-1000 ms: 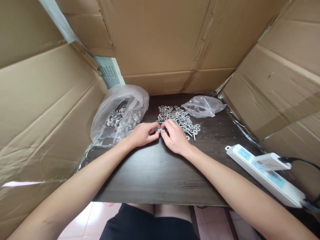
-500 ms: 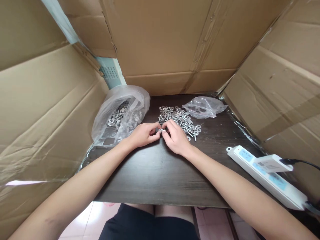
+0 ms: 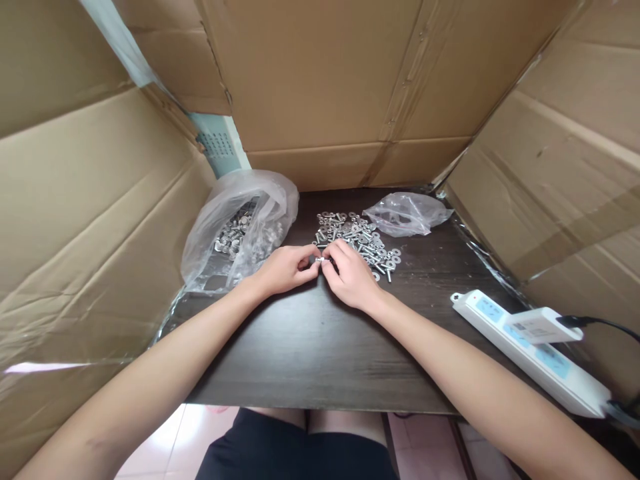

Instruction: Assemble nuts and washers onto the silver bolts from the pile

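My left hand [image 3: 293, 268] and my right hand [image 3: 349, 272] meet at the middle of the dark table. Between their fingertips is a small silvery metal piece [image 3: 321, 260], pinched from both sides; it looks like a bolt with parts on it, too small to make out fully. Just behind and right of my right hand lies a loose pile of bolts, nuts and washers [image 3: 367, 243]. On the left, beyond my left forearm, a clear plastic bag [image 3: 270, 193] lies open with many shiny metal pieces [image 3: 233, 237] inside.
A second, flatter plastic bag [image 3: 407, 215] lies at the back right. A white power strip [image 3: 530, 353] with a plugged-in adapter [image 3: 543, 325] and black cables stands on the right. Cardboard walls [image 3: 320, 80] enclose the dark table [image 3: 300, 347] at the back and sides.
The view has shifted very slightly. Both hands keep their places and their pinch, and the metal piece between the fingertips looks slightly turned.
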A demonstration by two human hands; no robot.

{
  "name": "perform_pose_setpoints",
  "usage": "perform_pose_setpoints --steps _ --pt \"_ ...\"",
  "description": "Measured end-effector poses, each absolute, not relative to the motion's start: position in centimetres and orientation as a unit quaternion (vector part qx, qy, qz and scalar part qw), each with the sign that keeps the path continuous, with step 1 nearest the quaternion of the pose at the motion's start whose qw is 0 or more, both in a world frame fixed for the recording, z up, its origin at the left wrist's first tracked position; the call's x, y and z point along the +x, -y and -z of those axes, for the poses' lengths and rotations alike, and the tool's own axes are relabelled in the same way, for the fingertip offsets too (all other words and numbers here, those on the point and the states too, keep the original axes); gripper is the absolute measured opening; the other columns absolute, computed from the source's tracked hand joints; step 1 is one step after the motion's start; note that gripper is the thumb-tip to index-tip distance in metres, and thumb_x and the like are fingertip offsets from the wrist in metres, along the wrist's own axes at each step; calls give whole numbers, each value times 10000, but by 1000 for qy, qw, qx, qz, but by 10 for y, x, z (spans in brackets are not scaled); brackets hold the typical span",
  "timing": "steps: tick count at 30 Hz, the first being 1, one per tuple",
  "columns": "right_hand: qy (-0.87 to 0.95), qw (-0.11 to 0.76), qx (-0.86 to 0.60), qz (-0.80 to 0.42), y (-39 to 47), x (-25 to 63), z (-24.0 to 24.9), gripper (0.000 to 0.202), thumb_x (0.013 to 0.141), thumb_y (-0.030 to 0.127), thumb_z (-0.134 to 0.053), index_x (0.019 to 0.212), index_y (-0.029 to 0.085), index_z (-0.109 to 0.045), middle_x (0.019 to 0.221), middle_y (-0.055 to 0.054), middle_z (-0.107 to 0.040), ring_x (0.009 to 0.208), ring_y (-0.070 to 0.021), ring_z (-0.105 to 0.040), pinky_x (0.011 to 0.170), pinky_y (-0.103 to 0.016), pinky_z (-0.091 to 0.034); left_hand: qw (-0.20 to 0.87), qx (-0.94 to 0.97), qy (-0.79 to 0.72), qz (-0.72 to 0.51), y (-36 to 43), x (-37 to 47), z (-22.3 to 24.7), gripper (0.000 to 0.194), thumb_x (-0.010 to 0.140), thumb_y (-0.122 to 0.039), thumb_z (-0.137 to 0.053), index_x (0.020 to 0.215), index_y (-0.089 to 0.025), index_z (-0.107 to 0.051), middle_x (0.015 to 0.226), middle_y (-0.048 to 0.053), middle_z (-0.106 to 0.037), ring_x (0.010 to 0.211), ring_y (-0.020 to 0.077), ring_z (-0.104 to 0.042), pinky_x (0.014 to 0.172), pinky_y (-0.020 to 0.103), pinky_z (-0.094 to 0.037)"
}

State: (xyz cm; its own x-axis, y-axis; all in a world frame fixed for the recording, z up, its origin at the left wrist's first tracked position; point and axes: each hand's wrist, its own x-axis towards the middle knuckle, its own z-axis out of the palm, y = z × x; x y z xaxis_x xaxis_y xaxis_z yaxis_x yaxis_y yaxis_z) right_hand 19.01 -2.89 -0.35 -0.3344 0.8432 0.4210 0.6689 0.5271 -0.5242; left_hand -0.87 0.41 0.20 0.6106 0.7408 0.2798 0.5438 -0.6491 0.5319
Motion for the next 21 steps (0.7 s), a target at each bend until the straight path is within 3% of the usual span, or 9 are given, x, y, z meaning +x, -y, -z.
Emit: perform_pose_setpoints --steps 13,21 --pt "805 340 -467 -133 29 190 3 214 1018 246 -405 852 231 -538 973 -79 -601 901 -239 -588 840 -403 -471 196 876 -369 -242 -3 -8 -3 174 900 -300 -569 968 -182 -678 589 -67 -468 535 101 -402 591 229 -303" --pt "801 348 -467 -139 30 190 2 55 939 212 -490 948 226 -542 1002 -76 -619 869 -238 -579 810 -392 -461 197 875 -366 -249 -3 -8 -2 167 897 -300 -570 962 -172 -656 592 -70 -475 533 95 -405 588 228 -300"
